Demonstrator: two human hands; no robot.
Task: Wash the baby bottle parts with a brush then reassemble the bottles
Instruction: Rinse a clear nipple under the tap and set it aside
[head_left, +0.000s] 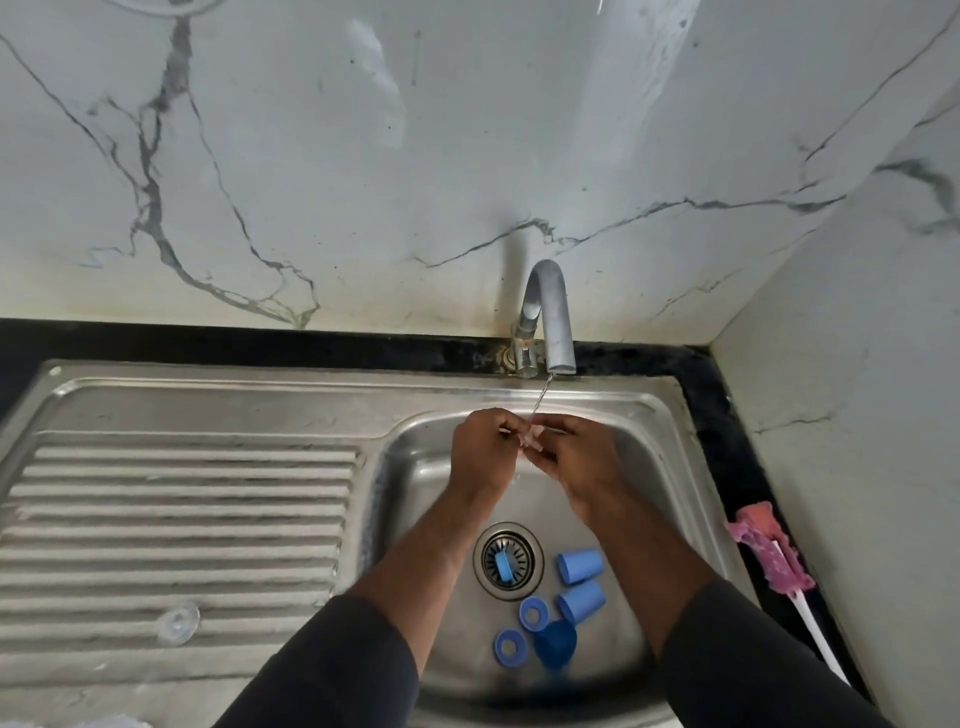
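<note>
Fingers (503, 420) of left hand (480, 452) and right hand (576, 457) pinch clear part (531, 440) under tap (551, 317).

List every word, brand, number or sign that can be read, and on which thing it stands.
No text can be read.
The blue caps, blue rings, tap, sink and pink brush show no print.
The clear part in the left hand and right hand is too blurred to tell.

I see a small clear part (532, 440) under the water at the far side, two blue caps (580, 565) lying on their sides beside two blue rings (534, 613) nearer, and the pink brush (774, 558) flat on the right.
</note>
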